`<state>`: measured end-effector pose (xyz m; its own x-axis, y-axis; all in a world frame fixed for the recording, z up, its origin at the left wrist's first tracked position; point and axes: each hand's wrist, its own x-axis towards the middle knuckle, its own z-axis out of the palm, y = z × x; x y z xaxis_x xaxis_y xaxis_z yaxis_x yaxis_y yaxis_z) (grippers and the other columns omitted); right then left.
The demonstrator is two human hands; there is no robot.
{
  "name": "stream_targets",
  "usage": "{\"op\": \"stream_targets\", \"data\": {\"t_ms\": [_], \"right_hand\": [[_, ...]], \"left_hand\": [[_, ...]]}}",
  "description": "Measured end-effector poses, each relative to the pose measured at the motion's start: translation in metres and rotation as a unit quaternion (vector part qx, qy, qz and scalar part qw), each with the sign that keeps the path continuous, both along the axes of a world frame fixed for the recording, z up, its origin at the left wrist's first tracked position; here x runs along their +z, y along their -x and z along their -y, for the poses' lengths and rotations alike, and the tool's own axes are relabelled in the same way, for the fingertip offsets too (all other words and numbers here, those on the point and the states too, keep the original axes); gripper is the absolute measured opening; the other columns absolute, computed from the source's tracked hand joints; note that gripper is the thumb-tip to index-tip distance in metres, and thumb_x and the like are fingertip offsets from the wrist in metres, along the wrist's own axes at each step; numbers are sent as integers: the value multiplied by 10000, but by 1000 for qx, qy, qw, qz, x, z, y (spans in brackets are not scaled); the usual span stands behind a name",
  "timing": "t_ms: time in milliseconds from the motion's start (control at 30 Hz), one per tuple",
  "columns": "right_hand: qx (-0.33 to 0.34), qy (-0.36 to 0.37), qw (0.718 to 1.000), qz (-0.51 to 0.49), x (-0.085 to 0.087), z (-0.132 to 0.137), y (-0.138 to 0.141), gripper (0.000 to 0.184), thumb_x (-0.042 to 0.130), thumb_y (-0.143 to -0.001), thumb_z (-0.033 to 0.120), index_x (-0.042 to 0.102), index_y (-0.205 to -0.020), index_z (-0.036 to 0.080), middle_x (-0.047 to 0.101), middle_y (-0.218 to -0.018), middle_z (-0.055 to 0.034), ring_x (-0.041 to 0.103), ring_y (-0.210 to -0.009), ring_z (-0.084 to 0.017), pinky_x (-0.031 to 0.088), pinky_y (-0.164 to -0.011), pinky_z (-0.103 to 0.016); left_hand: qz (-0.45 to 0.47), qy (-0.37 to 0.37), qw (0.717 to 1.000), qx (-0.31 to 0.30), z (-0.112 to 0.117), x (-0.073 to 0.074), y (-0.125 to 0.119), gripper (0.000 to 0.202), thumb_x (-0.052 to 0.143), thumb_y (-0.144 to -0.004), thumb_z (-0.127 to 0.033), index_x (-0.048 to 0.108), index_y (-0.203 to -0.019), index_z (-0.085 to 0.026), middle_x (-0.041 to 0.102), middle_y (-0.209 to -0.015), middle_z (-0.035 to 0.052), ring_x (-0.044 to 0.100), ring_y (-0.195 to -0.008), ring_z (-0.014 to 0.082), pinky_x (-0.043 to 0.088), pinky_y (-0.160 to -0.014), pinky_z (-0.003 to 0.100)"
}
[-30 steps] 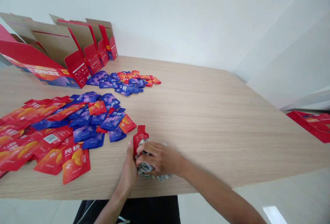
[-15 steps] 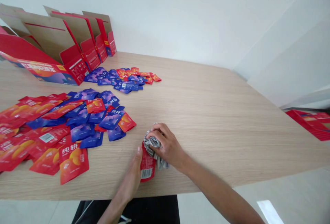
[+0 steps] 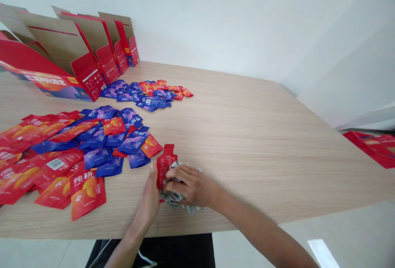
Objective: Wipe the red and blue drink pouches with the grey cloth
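A red pouch [image 3: 165, 161] with a narrow neck lies near the front of the table, its printed back facing up. My left hand [image 3: 150, 198] grips it along the left edge, thumb at the side. Bunched in my right hand [image 3: 193, 186] is a grey-and-white striped cloth [image 3: 173, 198], pressed against the lower part of the pouch. Cloth and fingers hide most of the pouch's lower half. The nearest loose packets are an orange-red pouch [image 3: 152, 146] and a blue pouch [image 3: 138, 159] just to the left.
Large red pouches [image 3: 88, 189] and blue ones pile up at the left. A smaller group of packets [image 3: 154, 95] lies farther back. Open red cartons [image 3: 61, 82] stand at the back left against the wall. Another red box [image 3: 373, 148] sits beyond the table's right edge.
My right hand and the cloth have moved down from the pouch's top to its lower part. The pouch has shifted slightly up and left with my left hand, and its neck now shows.
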<state>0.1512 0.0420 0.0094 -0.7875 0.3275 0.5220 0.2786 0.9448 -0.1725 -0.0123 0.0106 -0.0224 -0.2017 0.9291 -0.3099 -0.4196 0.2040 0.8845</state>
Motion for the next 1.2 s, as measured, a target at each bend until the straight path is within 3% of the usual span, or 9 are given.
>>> {"op": "stream_targets", "data": {"t_ms": [100, 267, 433, 633, 800, 900, 967, 1067, 1200], "right_hand": [[-71, 28, 996, -46, 4, -2, -3, 115, 668, -979, 230, 677, -1083, 181, 638, -1074, -103, 625, -1023, -227, 563, -907, -346], [-184, 80, 971, -128, 7, -10, -8, 104, 637, -984, 200, 681, -1076, 222, 611, -1084, -97, 624, -1013, -236, 582, -886, -371], [-209, 93, 965, -128, 8, -12, -10, 144, 653, -960, 171, 683, -1087, 230, 603, -1098, -93, 622, -1016, -235, 587, -887, -376], [-108, 45, 992, -46, 8, -6, -7, 106, 683, -959, 209, 671, -1063, 189, 633, -1099, -110, 620, -1030, -238, 575, -913, -368], [11, -11, 998, 63, 5, -3, -4, 176, 729, -934, 222, 685, -1102, 191, 647, -1116, -86, 622, -1037, -218, 547, -918, -340], [52, -33, 995, 74, 4, -3, -4, 121, 685, -962, 194, 700, -1080, 212, 659, -1122, -64, 626, -997, -194, 537, -897, -325], [36, -38, 997, 55, 4, -4, -5, 92, 634, -997, 189, 699, -1055, 218, 664, -1094, -58, 627, -979, -188, 536, -894, -322], [-45, -13, 999, -8, 7, -6, -9, 80, 631, -992, 187, 681, -1053, 203, 648, -1070, -78, 623, -998, -211, 543, -904, -337], [-177, 134, 962, -159, 11, -11, -10, 167, 626, -908, 105, 654, -1039, 205, 593, -1087, -83, 611, -1024, -222, 547, -917, -356]], "left_hand": [[-95, -2, 994, -49, 9, 4, -2, 517, 607, -902, -644, 797, -1011, -176, 806, -1046, 110, 669, -1222, 334, 492, -1104, 436], [-125, 8, 986, -113, 25, 17, -6, 467, 639, -895, -623, 816, -1053, -221, 809, -1095, 98, 661, -1246, 350, 458, -1136, 449], [-163, 11, 974, -159, 29, 15, -8, 610, 555, -906, -711, 788, -1140, -198, 800, -1129, 100, 680, -1181, 343, 482, -1106, 465], [-93, 14, 994, -54, 19, 1, -4, 612, 675, -822, -719, 780, -1048, -161, 804, -995, 109, 715, -1069, 348, 551, -991, 444], [-65, 7, 998, 18, 10, 3, 2, 609, 753, -757, -707, 776, -1005, -151, 801, -945, 86, 732, -1030, 320, 590, -915, 392], [-51, 13, 998, 37, 8, 5, 5, 611, 771, -743, -699, 772, -983, -137, 805, -953, 89, 735, -1022, 318, 601, -892, 383], [-41, 13, 998, 38, 9, 7, 4, 605, 775, -746, -688, 773, -989, -134, 808, -966, 94, 734, -1035, 324, 602, -898, 392], [-11, 17, 999, 26, 10, 14, -1, 594, 788, -758, -654, 769, -1054, -140, 811, -1000, 107, 733, -1074, 340, 598, -926, 420], [57, 70, 995, 38, 10, 24, -11, 575, 803, -788, -584, 734, -1187, -176, 809, -1085, 111, 725, -1143, 331, 570, -1006, 459]]}}
